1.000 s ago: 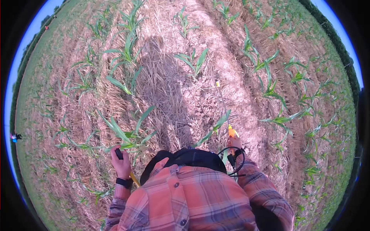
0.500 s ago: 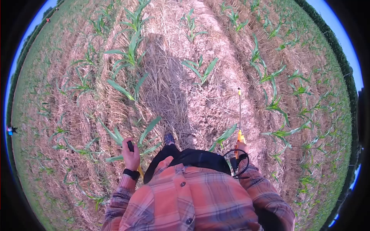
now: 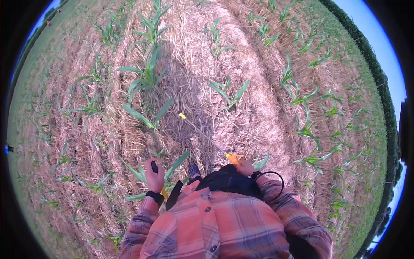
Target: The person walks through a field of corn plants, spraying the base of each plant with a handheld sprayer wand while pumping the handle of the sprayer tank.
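My right hand (image 3: 246, 167) is closed around the orange handle of a spray wand (image 3: 202, 134). From there the thin wand slants forward and left, its yellow nozzle (image 3: 183, 116) above the straw in my shadow. A black hose (image 3: 277, 173) loops beside my right wrist. On the other side, my left hand (image 3: 155, 178) grips the black end of a lever (image 3: 154, 166); a yellow piece (image 3: 164, 193) shows below the wrist. What the lever joins is hidden. Leaves of a young corn plant (image 3: 174, 164) spread right beside my left hand.
Rows of young corn (image 3: 151, 73) run ahead and to both sides. Dry straw and bare soil (image 3: 254, 116) lie between them. My shoe (image 3: 194, 169) is on the ground in front. Distant people (image 3: 48, 23) show at the far left, with trees (image 3: 379, 77) along the right edge.
The wand has swung from pointing straight ahead on the right to slanting left across my front. My right hand has moved left and inward; my left hand has shifted slightly right.
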### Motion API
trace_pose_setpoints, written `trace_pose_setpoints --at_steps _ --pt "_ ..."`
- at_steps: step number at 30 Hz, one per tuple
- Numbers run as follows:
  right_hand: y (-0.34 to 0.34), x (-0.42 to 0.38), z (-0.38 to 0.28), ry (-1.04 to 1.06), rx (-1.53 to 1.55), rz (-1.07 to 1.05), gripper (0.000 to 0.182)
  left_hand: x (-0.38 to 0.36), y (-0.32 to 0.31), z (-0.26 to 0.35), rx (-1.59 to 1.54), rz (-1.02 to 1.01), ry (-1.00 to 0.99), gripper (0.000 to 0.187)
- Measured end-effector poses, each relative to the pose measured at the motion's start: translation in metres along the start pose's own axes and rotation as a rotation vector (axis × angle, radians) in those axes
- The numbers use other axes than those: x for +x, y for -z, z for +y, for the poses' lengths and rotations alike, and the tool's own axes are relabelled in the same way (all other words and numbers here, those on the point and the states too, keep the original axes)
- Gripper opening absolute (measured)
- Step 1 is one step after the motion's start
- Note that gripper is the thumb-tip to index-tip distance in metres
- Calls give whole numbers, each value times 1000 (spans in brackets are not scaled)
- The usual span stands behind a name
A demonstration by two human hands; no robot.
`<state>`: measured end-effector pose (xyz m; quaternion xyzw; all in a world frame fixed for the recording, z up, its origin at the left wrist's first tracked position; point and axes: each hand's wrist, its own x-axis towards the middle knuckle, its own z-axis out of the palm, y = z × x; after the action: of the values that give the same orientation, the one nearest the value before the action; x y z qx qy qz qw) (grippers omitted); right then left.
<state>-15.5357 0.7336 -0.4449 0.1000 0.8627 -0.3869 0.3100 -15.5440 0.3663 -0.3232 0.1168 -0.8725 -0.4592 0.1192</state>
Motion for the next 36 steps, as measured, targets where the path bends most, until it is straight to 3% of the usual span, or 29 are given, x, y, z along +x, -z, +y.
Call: trace_pose_setpoints --at_steps 1,2,3,4,5,6,7,8,10,11,12,14,16,18,20,22,24,26,28,29,30,32,34,36 --pt "8 -3 -21 37 -69 -77 30 2 9 2 -50 -21 22 20" --pt "12 -2 -31 37 -69 -72 30 -1 18 -3 -188 -19 189 21" --pt "15 1 -39 171 -190 -140 31 2 32 0 -108 24 35 23" --pt "21 10 -47 303 -310 -206 31 -7 69 40 -291 52 224 25" --pt "24 17 -51 291 -287 -296 28 -14 86 35 -260 118 127 26" --pt "25 26 -49 293 -286 -293 28 -18 98 52 -308 177 165 27" --pt "22 38 -43 398 -249 -352 27 -19 106 53 -254 203 99 27" --pt "20 49 -35 504 -212 -415 26 -20 106 55 -226 211 106 26" --pt "15 74 -22 506 -244 -409 26 -5 84 51 -214 242 131 25" --pt "19 85 -24 442 -227 -437 27 14 66 49 -77 223 22 24" --pt "23 93 -27 375 -207 -467 27 28 49 48 -57 179 96 23" --pt "27 114 -22 471 -173 -356 33 53 13 30 25 160 56 22" --pt "45 132 -26 370 -259 -293 33 80 -16 29 118 199 -37 21" --pt "56 148 -18 392 -200 -181 35 99 -31 44 71 135 110 21" --pt "88 145 -32 226 -193 -81 36 117 -50 31 107 100 106 21" --pt "93 173 -2 204 -113 -29 33 133 -69 33 140 69 110 21" --pt "106 185 11 145 11 126 28 149 -89 46 143 93 -96 22" --pt "124 187 17 65 157 181 25 157 -98 55 120 54 -4 23" --pt "144 194 22 -149 287 273 24 166 -99 79 108 48 91 24" --pt "153 198 27 -227 391 273 23 170 -98 84 92 69 28 24" --pt "161 200 32 -228 389 272 23 171 -92 47 41 96 22 24" --pt "174 206 47 -355 627 395 20 175 -82 108 115 142 -124 24" --pt "189 210 57 -386 763 433 19 166 -58 121 -81 149 6 25" --pt "200 216 73 -401 946 492 17 158 -34 150 -118 217 -44 27"
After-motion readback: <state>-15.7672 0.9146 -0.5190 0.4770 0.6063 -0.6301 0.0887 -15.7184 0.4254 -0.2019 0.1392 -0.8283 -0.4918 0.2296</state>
